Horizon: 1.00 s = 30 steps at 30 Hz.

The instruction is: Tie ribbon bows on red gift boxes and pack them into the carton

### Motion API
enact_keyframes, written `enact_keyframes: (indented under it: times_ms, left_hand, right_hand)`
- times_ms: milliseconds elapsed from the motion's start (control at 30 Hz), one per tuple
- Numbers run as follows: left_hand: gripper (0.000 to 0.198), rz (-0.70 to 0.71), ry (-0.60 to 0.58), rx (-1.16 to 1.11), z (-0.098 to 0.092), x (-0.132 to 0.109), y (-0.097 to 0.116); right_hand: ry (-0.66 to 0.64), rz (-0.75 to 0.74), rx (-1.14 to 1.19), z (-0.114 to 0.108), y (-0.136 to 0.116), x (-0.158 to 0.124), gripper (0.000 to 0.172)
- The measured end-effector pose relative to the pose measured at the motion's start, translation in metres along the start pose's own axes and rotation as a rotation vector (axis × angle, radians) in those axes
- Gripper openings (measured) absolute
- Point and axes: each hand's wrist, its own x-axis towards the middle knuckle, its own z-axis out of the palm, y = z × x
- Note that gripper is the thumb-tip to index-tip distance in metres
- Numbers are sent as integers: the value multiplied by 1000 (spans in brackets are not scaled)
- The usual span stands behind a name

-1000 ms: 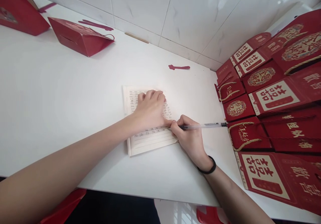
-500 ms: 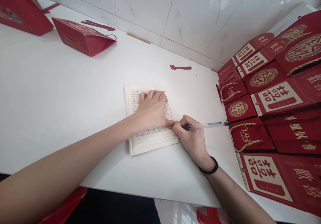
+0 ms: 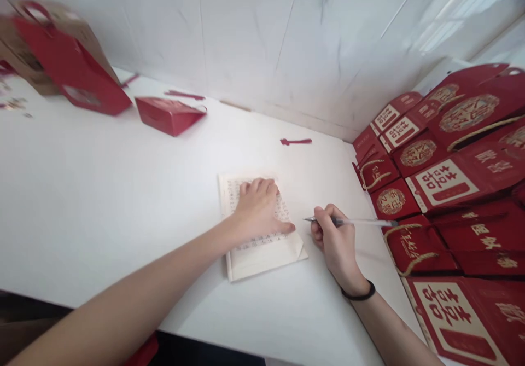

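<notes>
An open notebook (image 3: 262,262) with rows of handwritten figures lies on the white table, its lower right corner folded. My left hand (image 3: 262,210) rests on the upper page with its fingers bent at the tips and the thumb stretched out to the right; it covers part of the writing. Just right of the notebook, my right hand (image 3: 336,240) pinches a clear-barrelled pen (image 3: 365,222). The pen's tip points left and is off the page. A black band (image 3: 361,292) circles my right wrist.
Red gift boxes (image 3: 443,185) with gold rope handles fill the right side. A small red box (image 3: 170,115) and a taller red bag (image 3: 77,65) stand at the back left. Behind the notebook lies a red strap (image 3: 296,141). A tiled wall (image 3: 254,32) borders the table.
My right hand has lifted the pen off the page and moved right, away from the notebook. My left hand stays on the page. The view has tilted up, showing more at the back left.
</notes>
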Motion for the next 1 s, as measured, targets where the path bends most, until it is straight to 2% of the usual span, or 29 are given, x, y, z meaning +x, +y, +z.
enact_keyframes:
  times_ms: [100, 167, 300, 367, 433, 500, 567, 633, 733, 833, 933, 1000]
  left_hand:
    - [53, 21, 13, -23, 0, -4, -3]
    - [44, 26, 12, -61, 0, -6, -6]
    - [28, 37, 51, -149, 0, -10, -11]
    - [27, 15, 115, -189, -3, -7, -17]
    - [32, -48, 233, -208, -10, 0, -29]
    - [39, -186, 434, -191, -22, 10, -50]
    - [44, -395, 682, -127, -36, 22, -76]
    - [46, -527, 805, -55, -52, 31, -103]
    - [48, -498, 796, 27, -75, 36, -138]
    - [40, -418, 746, 106, -95, 35, -166]
    - [37, -416, 722, 173, -106, 36, -188]
    - [37, -452, 733, 162, -108, 39, -199]
  right_hand:
    - [17, -81, -102, -4, 3, 10, 40]
    - [27, -85, -130, -5, 5, 19, 42]
    - [23, -70, -105, -10, 8, 34, 63]
    - [17, -59, -105, -12, 7, 36, 67]
    - [14, -47, -105, -12, 7, 35, 65]
    - [6, -73, -108, -12, 9, 34, 57]
    - [17, -147, -149, -11, 15, 35, 49]
    - [47, -278, -250, -11, 22, 40, 40]
    - [103, -532, -411, -15, 33, 49, 30]
    - [70, -715, -509, -26, 39, 56, 25]
    - [-32, -772, -673, -36, 40, 60, 38]
    - [-41, -786, -801, -39, 40, 62, 53]
